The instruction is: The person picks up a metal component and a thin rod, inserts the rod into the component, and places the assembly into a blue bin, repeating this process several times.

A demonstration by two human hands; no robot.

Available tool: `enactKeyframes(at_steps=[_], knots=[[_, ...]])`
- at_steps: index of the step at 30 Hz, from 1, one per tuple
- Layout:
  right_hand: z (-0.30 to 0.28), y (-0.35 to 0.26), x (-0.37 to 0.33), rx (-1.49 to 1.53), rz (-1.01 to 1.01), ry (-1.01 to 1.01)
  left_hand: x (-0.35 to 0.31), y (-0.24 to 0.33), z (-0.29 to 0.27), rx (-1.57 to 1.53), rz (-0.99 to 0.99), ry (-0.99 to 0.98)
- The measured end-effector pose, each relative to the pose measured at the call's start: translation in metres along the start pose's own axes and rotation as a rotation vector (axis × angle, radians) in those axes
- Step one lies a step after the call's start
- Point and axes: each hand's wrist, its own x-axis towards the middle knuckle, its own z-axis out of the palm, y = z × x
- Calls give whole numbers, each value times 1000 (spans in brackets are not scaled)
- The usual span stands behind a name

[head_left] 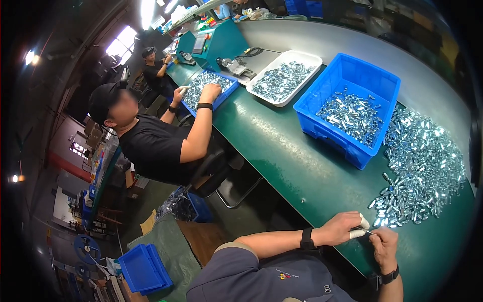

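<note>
At the near edge of the green table, my left hand [340, 228] is closed, with white covers on its thumb and a finger. Its fingertips pinch a small, thin, shiny piece [371, 232], whose kind is too small to make out. My right hand [385, 245] is closed on the other end of that piece, its fingers curled close to the left fingertips. Just beyond both hands spreads a large heap of small silvery metal parts [427, 166], elongated and rounded, lying loose on the table.
A deep blue bin [322, 118] holding similar parts stands left of the heap. Farther along are a white tray [313, 61] and a blue tray [232, 86], both filled with parts. A seated co-worker [156, 146] reaches into the blue tray. Green machines [221, 43] stand behind.
</note>
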Motion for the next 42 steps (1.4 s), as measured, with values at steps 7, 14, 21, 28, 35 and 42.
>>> enactKeyframes(at_steps=[7, 14, 21, 28, 35, 42], knots=[[-2, -3, 0, 105, 90, 24, 0, 3, 0, -30, -4, 8], [-4, 4, -4, 95, 71, -40, -1, 2, 0, 3, 13, 8], [-3, 1, 0, 51, 35, 8, 0, 5, -1, -17, 13, 17], [-1, -5, 2, 175, 147, 28, 1, 2, -1, 14, 19, 15], [-7, -3, 4, 64, 40, 50, 3, 3, 0, -28, 8, 35], [-12, 20, -8, 59, 60, 272, 2, -2, 1, -34, -78, 43]])
